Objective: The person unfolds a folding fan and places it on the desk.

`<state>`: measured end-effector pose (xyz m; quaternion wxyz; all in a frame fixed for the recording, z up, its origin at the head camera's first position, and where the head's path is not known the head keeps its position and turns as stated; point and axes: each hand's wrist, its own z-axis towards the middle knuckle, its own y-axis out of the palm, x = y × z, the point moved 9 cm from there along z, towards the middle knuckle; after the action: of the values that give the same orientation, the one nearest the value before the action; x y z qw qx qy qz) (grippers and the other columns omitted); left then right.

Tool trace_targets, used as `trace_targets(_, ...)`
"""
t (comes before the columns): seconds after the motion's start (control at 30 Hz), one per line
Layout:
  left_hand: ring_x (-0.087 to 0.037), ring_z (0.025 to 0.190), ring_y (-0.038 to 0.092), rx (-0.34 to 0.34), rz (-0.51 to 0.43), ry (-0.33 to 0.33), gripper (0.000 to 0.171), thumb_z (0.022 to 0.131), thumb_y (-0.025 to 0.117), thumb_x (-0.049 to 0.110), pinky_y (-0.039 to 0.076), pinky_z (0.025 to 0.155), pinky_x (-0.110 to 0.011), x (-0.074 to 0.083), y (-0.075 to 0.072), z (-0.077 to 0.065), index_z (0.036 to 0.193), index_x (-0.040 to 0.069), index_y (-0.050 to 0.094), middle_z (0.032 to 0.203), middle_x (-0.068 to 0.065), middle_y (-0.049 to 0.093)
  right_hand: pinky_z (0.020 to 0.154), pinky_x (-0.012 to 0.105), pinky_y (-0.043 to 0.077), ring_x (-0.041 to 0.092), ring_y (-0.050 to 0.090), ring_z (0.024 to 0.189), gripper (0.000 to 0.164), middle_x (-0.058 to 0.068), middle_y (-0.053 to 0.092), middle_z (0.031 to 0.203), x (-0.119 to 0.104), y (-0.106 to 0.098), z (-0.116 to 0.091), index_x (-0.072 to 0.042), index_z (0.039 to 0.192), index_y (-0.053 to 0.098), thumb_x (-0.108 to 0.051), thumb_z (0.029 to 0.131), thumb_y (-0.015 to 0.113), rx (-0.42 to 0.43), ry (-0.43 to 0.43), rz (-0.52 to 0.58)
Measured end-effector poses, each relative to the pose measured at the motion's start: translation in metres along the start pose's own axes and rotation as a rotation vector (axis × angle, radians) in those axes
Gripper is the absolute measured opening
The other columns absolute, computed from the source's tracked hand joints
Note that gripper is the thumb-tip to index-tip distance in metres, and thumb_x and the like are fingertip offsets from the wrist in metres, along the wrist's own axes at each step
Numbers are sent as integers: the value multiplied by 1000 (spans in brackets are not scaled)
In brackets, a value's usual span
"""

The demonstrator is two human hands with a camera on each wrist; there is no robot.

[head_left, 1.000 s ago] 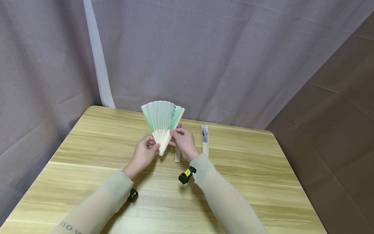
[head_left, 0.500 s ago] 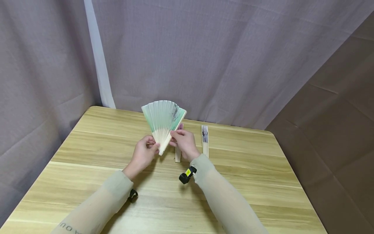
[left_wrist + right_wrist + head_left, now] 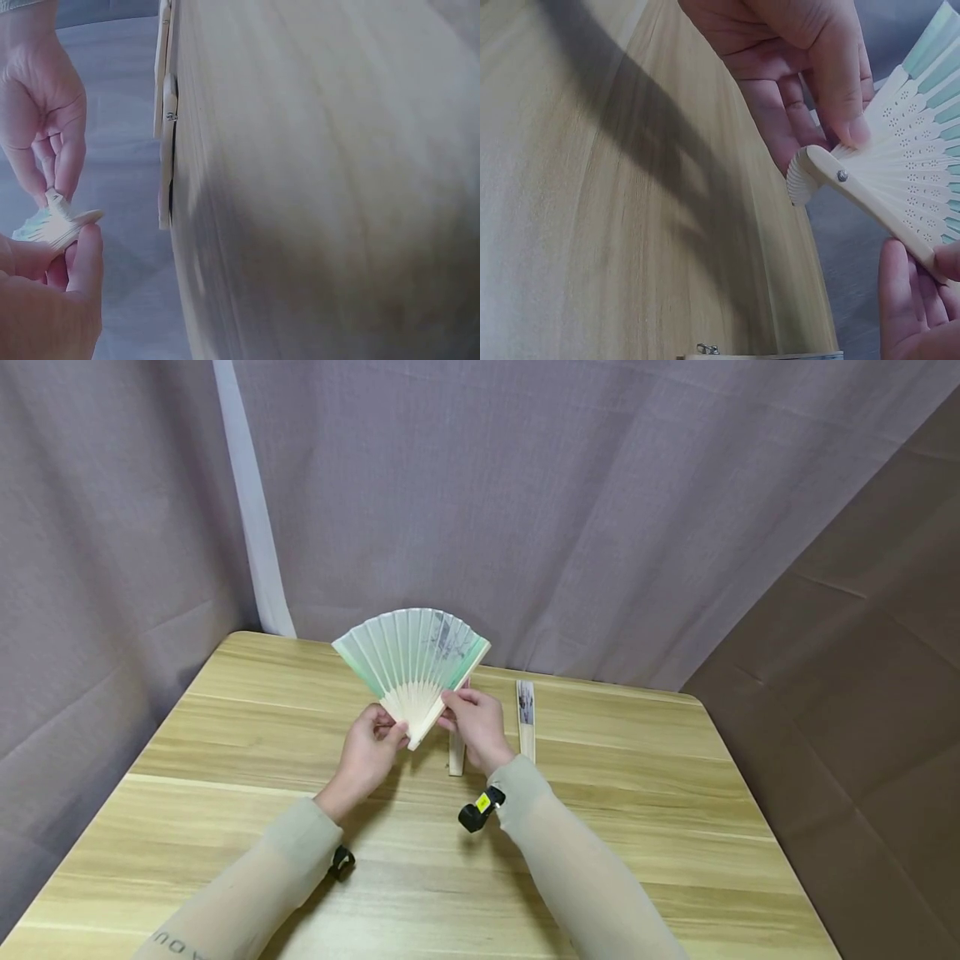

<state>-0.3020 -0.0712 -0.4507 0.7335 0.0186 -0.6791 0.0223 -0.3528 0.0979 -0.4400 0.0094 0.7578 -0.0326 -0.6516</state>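
A pale green folding fan [image 3: 412, 652] with a dark printed pattern stands spread above the table, its ribs fanned upward. My left hand [image 3: 366, 753] pinches it low on the left, near the pivot. With thumb and fingers, my right hand [image 3: 480, 727] grips the right guard stick. The right wrist view shows the metal rivet [image 3: 843, 175], pierced cream ribs [image 3: 915, 142] and the left thumb [image 3: 855, 133] on the ribs. Beneath my right hand lies a folded fan [image 3: 457, 758], partly hidden, with a bit of pink showing.
Right of my right hand, another folded fan [image 3: 527, 718] with a dark print lies on the wooden table [image 3: 637, 810]. Grey curtains [image 3: 480, 510] hang behind the table, and a brown cloth [image 3: 847, 677] hangs on the right. Each wrist wears a black strap [image 3: 480, 810].
The fan has spread from a narrow wedge to a wide arc, its leaf reaching further left and right. Both hands stay nearly in place, the right shifting slightly right.
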Motion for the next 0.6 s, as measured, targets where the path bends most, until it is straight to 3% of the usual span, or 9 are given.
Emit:
trace_targets(0.3,-33,95,63,-7,-26,18,22,95,59,2,60,80,-31,-1,3,-1,113,-7,51,107,-21,56,86,45,58,21,66,79,22,18,66,95,-7,0,-5,5,106,66,-11,92,67,22,-40,15)
trace_targets(0.47,-31,94,64,-9,-4,13,26,94,62,3,61,78,-31,-2,3,-3,116,-5,51,105,-19,58,84,42,59,21,66,79,22,18,66,95,-7,0,-6,6,106,65,-10,91,68,21,-39,17)
trace_targets(0.6,-32,97,62,6,-59,-14,31,94,61,2,60,80,-28,-3,2,-3,121,-8,47,108,-22,56,84,41,59,20,65,78,22,18,65,95,-7,0,-5,6,105,65,-11,91,69,12,-42,22)
